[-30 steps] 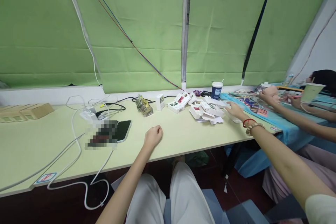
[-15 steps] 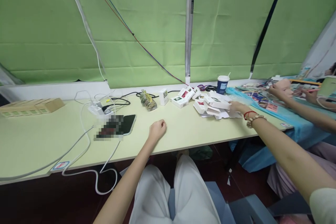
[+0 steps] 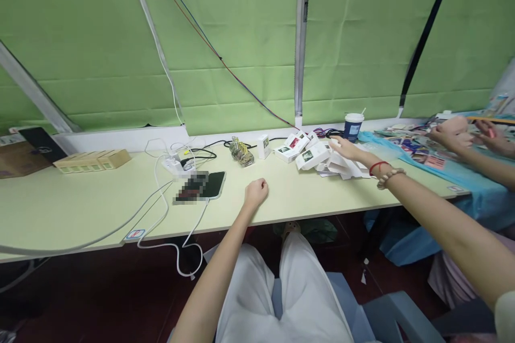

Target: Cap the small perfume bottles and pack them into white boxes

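Observation:
My left hand (image 3: pixel 256 193) rests on the table as a loose fist, with nothing seen in it. My right hand (image 3: pixel 346 149), with a red string and a beaded bracelet at the wrist, reaches to the pile at the right. Its fingers are at the right end of a small white box (image 3: pixel 312 157) with a green picture; their grip is partly hidden. Beneath and beside lie white flattened cartons (image 3: pixel 346 169). More white boxes with pictures (image 3: pixel 296 142) lie just behind to the left. One white box (image 3: pixel 263 147) stands upright beside several small glass bottles (image 3: pixel 242 154).
A phone (image 3: pixel 214 185) on a white cable lies left of my left hand, near a power strip (image 3: pixel 173 164). Tan boxes (image 3: pixel 94 162) sit at the far left. A lidded blue cup (image 3: pixel 353 127) stands behind the cartons. Another person's hands (image 3: pixel 446 136) work at the right.
My right hand has moved left from the cartons to the box end. A box face with a green picture now shows where a red one was. The view has turned slightly left.

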Motion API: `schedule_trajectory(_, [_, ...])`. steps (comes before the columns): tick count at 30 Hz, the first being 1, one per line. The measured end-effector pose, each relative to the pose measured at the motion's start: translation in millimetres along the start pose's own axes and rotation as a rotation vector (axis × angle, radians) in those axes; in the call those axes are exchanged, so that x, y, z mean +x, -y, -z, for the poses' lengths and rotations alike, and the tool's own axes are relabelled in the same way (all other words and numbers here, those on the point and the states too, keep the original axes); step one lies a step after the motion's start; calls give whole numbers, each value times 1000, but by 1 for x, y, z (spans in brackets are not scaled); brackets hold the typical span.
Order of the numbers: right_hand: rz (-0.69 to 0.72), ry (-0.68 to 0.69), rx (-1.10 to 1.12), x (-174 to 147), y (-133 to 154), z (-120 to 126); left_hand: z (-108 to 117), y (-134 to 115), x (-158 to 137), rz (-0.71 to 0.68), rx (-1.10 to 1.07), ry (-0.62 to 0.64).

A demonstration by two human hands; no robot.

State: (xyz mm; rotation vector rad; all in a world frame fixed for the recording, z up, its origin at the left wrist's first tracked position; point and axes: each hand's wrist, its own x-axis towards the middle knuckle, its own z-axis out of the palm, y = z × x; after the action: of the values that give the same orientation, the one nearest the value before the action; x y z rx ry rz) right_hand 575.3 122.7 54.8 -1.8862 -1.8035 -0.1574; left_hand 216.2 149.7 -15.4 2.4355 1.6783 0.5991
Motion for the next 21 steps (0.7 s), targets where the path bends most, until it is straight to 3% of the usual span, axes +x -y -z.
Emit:
schedule_trajectory(4, [245, 87, -212, -16, 27, -19, 0, 2, 0, -3, -8, -9])
schedule_trajectory(8, [284, 115, -370, -34, 54, -56, 0, 3, 0, -6, -17, -14])
schedule_trajectory(11, [398, 127, -365, -43, 78, -85, 1, 4, 0, -1, -30, -19])
schedule_trajectory(14, [417, 168, -282, -45, 100, -104, 1, 5, 2, 12, -92, -49])
schedule_trajectory(18, [571, 97, -323, -39, 112, -106, 1, 5, 3, 18, -129, -58])
schedule_trajectory(21, [419, 0, -388, -29, 101, -92, 1, 4, 2, 14, -117, -28])
